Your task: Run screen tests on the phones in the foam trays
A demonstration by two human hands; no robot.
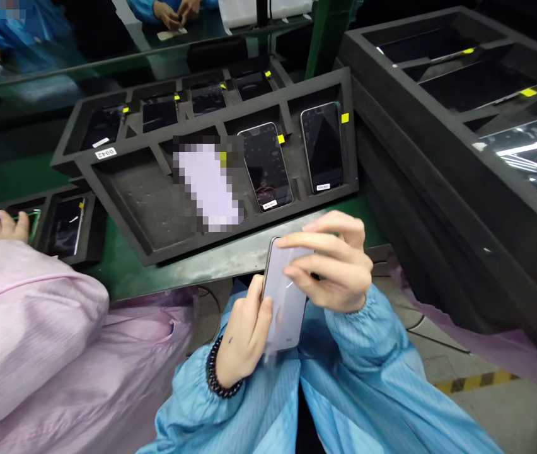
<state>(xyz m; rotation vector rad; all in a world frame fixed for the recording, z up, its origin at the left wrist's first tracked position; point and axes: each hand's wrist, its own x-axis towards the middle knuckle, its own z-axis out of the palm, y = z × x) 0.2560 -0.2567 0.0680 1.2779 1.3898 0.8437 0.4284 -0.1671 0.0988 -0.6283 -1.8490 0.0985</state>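
A smartphone (288, 309) with a pale, lit-looking face is held tilted over my lap, just off the table's front edge. My left hand (244, 331), with a black bead bracelet at the wrist, grips its left side, thumb on the face. The fingers of my right hand (332, 265) are bent over the phone's upper end, some touching the face or edge; whether they pinch anything small there is hidden. Beyond my hands a black foam tray (136, 205) holds dark phones, among them one phone (266, 167) and another phone (321, 148) with yellow tabs; its left front compartment is bare.
A taller stack of black trays (420, 170) with phones stands at the right. At the left, a co-worker in a pink sleeve (36, 284) reaches over another tray (91, 233). Across the green table (121, 277), a person's hands (176, 12) are at work.
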